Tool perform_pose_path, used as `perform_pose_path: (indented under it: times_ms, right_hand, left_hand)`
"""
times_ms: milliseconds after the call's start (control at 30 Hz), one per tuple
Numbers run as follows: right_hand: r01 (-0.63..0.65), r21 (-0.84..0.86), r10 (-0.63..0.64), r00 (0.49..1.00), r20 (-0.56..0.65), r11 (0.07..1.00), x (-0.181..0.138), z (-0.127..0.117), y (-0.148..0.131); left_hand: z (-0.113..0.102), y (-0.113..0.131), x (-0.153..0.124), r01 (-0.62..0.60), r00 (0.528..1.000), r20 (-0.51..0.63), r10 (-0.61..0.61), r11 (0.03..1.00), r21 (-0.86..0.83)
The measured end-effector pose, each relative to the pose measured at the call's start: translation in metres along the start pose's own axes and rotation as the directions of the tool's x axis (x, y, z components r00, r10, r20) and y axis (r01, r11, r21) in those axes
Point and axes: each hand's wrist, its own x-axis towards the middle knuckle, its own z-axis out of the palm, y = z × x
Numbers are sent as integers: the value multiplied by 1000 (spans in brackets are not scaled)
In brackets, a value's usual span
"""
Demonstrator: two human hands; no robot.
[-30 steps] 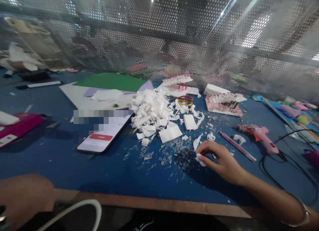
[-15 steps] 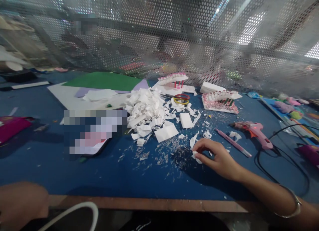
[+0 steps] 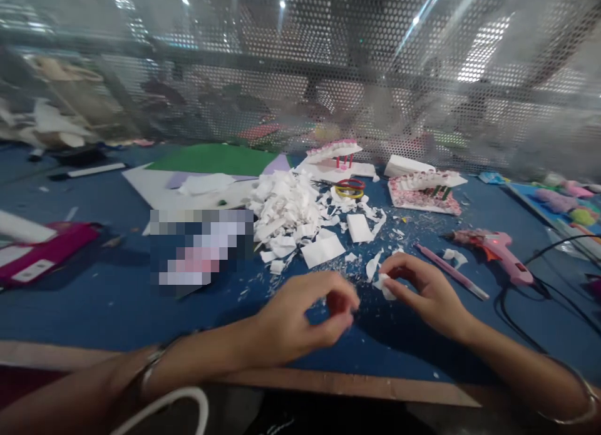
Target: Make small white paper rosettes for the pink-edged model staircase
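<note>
White paper piece (image 3: 387, 290): small, crumpled-looking, partly hidden; pinched in the grip of the right hand (image 3: 425, 291), over the desk (image 3: 141, 316). Scrap pile (image 3: 286, 206) lies beyond; pink pen (image 3: 451, 270) and glue gun (image 3: 502, 253) border the right side. Blue surface shows between hands. Left hand (image 3: 291, 313): grip narrow, blurred, contents cannot be told. Versus 0.5 s ago: left hand moved from lower-left corner to near the right.

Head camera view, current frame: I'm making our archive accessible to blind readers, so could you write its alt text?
A person's right hand pinches a white paper scrap over a blue table, with the slightly blurred left hand curled beside it. Beyond the hands lies a heap of white paper pieces, and to the right a pink glue gun.
</note>
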Motion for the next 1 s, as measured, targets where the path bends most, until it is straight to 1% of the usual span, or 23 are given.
perform_pose_path:
  times_ms: [67,100,200,267,400,500,633,700,767,833,900,1000]
  right_hand:
    - [-9,0,9,1000,-20,1000,-1,1,-1]
    - [-11,-2,11,1000,-28,1000,-1,1,-1]
    - [-10,-17,9,999,-45,1000,-2,1,-1]
    - [-8,-23,7,999,-39,1000,-2,1,1]
    - [13,-8,-13,999,-45,1000,-1,2,4]
    - [13,3,-13,997,-81,1000,1,4,5]
    - [7,51,-2,996,-91,999,1,6,3]
    - [12,74,-5,996,-92,997,2,7,3]
    - [36,74,-29,995,-93,997,3,8,3]
    - [77,49,-72,993,-94,996,4,8,3]
    - [114,-8,-114,989,-97,993,5,7,4]
    - [144,-118,-157,981,-110,983,4,6,2]
  left_hand:
    - [7,-5,8,43,997,75,-35,994,-99]
    - [11,-8,14,70,994,95,-56,985,-156]
    - [22,-18,32,78,985,166,-40,971,-225]
    - [28,-22,40,68,986,168,-23,961,-269]
    - [37,-29,44,63,994,103,-25,923,-380]
    - [38,-31,43,64,997,65,-42,923,-381]
    - [36,-31,42,51,999,36,-41,929,-368]
    - [36,-31,42,81,997,34,-74,913,-399]
    - [35,-31,42,131,991,56,-118,897,-422]
    - [34,-31,42,152,988,92,-125,898,-414]
    - [33,-31,43,137,988,114,-100,911,-389]
    - [33,-32,43,122,990,106,-90,931,-343]
